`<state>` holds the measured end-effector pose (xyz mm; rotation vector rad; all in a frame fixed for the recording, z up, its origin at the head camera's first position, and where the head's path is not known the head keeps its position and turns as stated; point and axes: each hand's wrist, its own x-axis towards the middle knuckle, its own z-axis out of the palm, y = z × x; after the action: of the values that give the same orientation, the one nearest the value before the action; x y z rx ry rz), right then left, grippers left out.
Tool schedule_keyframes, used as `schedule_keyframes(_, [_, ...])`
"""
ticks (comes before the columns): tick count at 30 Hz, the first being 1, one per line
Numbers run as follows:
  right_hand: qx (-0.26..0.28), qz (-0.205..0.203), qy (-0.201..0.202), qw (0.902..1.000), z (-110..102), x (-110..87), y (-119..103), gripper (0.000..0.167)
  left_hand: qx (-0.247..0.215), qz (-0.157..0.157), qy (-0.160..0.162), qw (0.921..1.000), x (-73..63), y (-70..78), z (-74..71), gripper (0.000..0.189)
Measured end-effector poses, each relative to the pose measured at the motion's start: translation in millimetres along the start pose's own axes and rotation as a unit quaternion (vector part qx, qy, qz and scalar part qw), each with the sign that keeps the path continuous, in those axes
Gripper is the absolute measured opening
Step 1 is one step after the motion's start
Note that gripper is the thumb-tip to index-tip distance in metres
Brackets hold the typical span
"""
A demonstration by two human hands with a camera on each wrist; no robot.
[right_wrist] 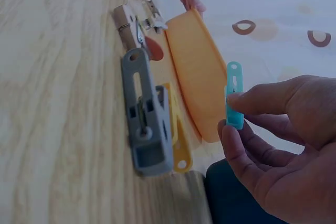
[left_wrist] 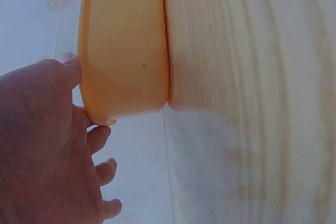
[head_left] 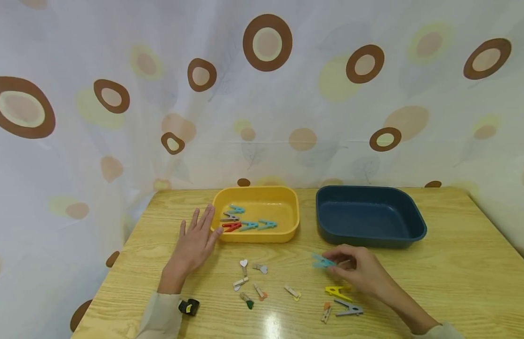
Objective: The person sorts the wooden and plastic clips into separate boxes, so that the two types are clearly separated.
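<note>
Between the thumb and fingers of my right hand (head_left: 359,269) is a light-blue clothespin (head_left: 323,261), held above the table in front of the dark blue tray (head_left: 372,242). The right wrist view shows the same clothespin (right_wrist: 234,98) upright in the pinch. With fingers spread, my left hand (head_left: 196,244) rests against the left end of the yellow tray (head_left: 262,238), its thumb at the rim. Inside that tray lie several light-blue clothespins (head_left: 249,226), a red clothespin (head_left: 232,227) and a grey one (head_left: 230,216).
Below my right hand lie a yellow clothespin (head_left: 338,293), a grey clothespin (head_left: 350,308) and a small wooden peg (head_left: 326,312). Several wooden pegs with hearts (head_left: 260,292) are scattered before the yellow tray. A patterned curtain (head_left: 304,94) hangs behind the table.
</note>
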<state>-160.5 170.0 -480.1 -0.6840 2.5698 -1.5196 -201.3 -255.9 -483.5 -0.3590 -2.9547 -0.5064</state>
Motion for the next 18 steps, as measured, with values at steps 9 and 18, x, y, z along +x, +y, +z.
schedule_keyframes(9, [0.007,-0.010,0.015,0.9998,5,12.6,-15,0.019,0.000,0.000,-0.005,1.0000,-1.0,-0.5,-0.6,0.072])
schedule_keyframes(18, [-0.001,-0.036,0.038,0.9986,12,35.7,-34,0.016,-0.001,-0.001,-0.005,1.0000,-0.9,-0.7,-0.1,0.072])
